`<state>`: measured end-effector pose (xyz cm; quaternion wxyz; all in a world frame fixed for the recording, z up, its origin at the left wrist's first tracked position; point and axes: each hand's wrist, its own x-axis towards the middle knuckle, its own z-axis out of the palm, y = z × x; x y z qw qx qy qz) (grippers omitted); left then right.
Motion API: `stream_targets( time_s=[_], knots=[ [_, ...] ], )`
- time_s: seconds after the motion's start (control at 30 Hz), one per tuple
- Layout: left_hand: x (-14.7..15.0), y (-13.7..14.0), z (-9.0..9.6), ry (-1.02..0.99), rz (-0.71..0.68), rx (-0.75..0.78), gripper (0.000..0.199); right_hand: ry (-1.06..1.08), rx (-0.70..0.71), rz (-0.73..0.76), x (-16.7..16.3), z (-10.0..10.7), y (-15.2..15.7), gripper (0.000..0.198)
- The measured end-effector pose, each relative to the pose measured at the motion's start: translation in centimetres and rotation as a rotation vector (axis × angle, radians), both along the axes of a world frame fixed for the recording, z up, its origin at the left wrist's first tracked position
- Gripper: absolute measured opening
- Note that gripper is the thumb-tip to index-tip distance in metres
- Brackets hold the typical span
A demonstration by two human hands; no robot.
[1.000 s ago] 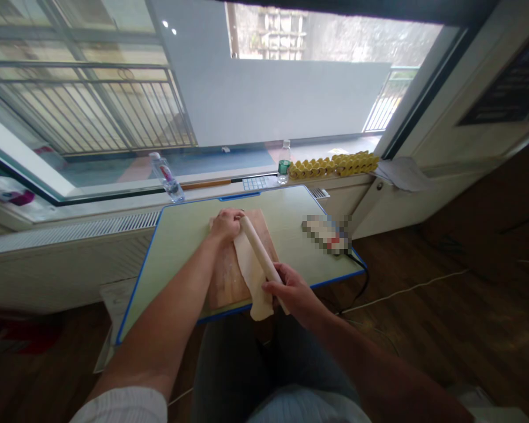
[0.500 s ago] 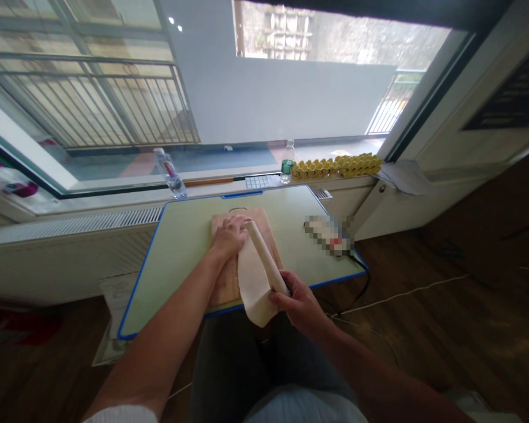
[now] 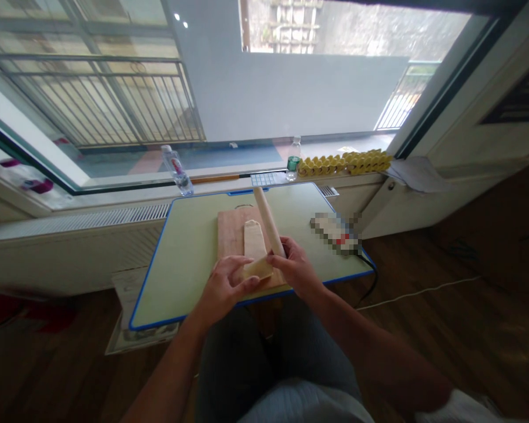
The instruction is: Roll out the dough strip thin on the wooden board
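A pale strip of dough (image 3: pixel 254 239) lies lengthwise on a wooden cutting board (image 3: pixel 229 232), its near end raised or folded over. At that near end, my left hand (image 3: pixel 223 285) has its thumb and fingers spread apart around the dough's left edge; whether they press on it is hard to see. My right hand (image 3: pixel 298 265) is closed around the lower end of a light wooden rolling pin (image 3: pixel 268 218), which slants up and away over the board's right side. The right thumb and fingertips also reach the dough's near right edge, partly hiding it.
Under the board stands a pale green table (image 3: pixel 180 252) with blue edging. A blurred-out object with a black cable (image 3: pixel 335 232) lies on its right. Two plastic bottles (image 3: pixel 177 171) and yellow egg trays (image 3: pixel 346 163) line the windowsill beyond. My legs are below the near edge.
My left hand has come back from the dough's far end to its near end. The dough, which hung over the near edge, now lies farther up the board. The rolling pin has moved away from me.
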<state>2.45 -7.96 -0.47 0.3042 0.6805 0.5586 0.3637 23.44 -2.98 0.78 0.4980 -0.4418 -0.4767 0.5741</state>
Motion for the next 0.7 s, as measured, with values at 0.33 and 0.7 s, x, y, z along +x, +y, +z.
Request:
stream_targets(
  time_s=[0.33,0.7],
  knots=[
    [1.2,1.2,-0.4,0.226,0.158,0.166,0.015,-0.168,0.071,0.018,1.0,-1.5,-2.3,0.045],
    [2.4,-0.6,-2.1,0.126,0.235,0.091,0.022,-0.548,0.192,0.089,1.7,-1.3,-5.1,0.032]
  ],
)
